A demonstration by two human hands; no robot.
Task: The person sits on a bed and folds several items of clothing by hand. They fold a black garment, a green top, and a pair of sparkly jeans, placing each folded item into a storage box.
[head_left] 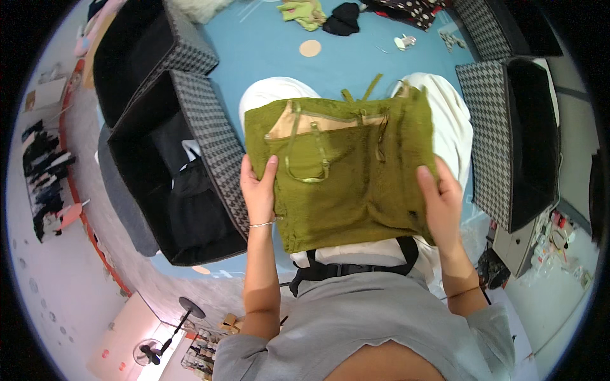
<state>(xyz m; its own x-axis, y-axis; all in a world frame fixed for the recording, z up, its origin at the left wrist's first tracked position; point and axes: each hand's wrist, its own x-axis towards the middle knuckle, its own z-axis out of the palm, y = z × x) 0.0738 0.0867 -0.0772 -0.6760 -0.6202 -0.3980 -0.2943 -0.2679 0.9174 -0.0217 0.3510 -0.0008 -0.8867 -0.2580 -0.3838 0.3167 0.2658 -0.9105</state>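
An olive-green garment (333,190) with thin straps and a beige lining lies folded into a rough rectangle across my lap. My left hand (259,186) grips its left edge, thumb on top and fingers behind. At the opposite edge, my right hand (441,202) holds the cloth the same way. Two narrow green ties stick out beyond the far edge. The strap loops (310,180) rest on the upper left of the folded cloth. Under the garment are my legs in white trousers (450,114).
Left of me stands an open houndstooth fabric box (205,128) with dark clothes (198,209) inside. Another such box (488,143) stands at right. Ahead on the blue sheet (257,52) lie a light-green garment (305,13), a black cloth (342,20) and a polka-dot garment (419,14).
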